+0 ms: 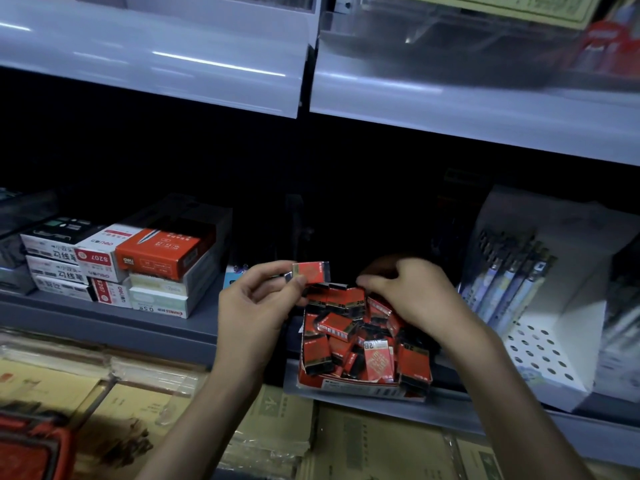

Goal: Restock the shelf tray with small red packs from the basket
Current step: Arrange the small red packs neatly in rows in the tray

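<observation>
A cardboard shelf tray on the grey shelf holds several small red and black packs heaped loosely. My left hand pinches one small red pack just above the tray's back left corner. My right hand reaches over the tray's back right part, its curled fingers touching the packs there; whether it holds one is hidden. The red basket shows at the bottom left corner.
Stacked stationery boxes stand on the shelf to the left. A white perforated display box with pens stands to the right. An upper shelf overhangs. Brown cardboard packs lie below the shelf edge.
</observation>
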{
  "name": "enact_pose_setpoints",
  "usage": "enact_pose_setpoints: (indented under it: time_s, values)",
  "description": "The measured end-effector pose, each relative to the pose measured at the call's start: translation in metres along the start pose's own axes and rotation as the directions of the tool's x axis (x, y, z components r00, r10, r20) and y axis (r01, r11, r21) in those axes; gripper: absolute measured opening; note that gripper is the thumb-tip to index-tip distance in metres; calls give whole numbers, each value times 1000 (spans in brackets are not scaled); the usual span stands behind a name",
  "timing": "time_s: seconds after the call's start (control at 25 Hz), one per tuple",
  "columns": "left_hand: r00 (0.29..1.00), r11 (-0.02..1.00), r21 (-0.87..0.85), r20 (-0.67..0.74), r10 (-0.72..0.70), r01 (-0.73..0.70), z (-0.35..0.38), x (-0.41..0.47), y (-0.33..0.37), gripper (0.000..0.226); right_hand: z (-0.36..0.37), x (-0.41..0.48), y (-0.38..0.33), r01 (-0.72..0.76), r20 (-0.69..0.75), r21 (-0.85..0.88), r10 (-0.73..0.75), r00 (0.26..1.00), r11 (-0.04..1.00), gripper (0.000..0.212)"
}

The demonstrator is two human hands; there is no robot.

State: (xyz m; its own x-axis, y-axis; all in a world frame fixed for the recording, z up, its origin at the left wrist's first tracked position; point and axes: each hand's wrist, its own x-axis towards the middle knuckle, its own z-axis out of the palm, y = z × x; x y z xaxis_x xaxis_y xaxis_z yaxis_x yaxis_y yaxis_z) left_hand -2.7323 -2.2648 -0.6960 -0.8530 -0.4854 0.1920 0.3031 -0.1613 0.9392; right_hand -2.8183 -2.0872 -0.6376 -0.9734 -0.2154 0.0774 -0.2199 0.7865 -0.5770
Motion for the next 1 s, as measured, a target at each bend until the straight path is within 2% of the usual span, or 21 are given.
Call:
enact_pose_setpoints:
  time_s: [0.08,0.24,0.4,0.6,0.72,0.92,1.0]
  values:
    - [1000,1000,21,0,1,-1,0,0,-1,18,-13,-3,1,0,-24,-65,-2,1000,998,21]
    - [1000,999,36,-15,-6,7,1,0,-1,18,-20,-7,-2,0,103,-331,36,994,944,38]
    - [1000,999,44,-18,-11,12,3,0,-1,17,-8,-7,-12,20,130,-499,52,990,867,53]
    - [1000,998,57,-28,-13,14,1,0,0,15,-13,-8,-14,86,169,-519,3,986,851,50]
    - [1000,998,64,-25,-10,11,-2,0,-1,15,-16,-10,-13,138,181,-504,-51,982,852,40]
    - [1000,998,70,-15,-11,12,-2,1,-2,16,-16,-15,-11,191,97,-537,-165,982,822,21]
    - [1000,997,69,-11,-21,21,-2,0,-3,17,-21,-19,-11,183,67,-536,-175,982,824,22]
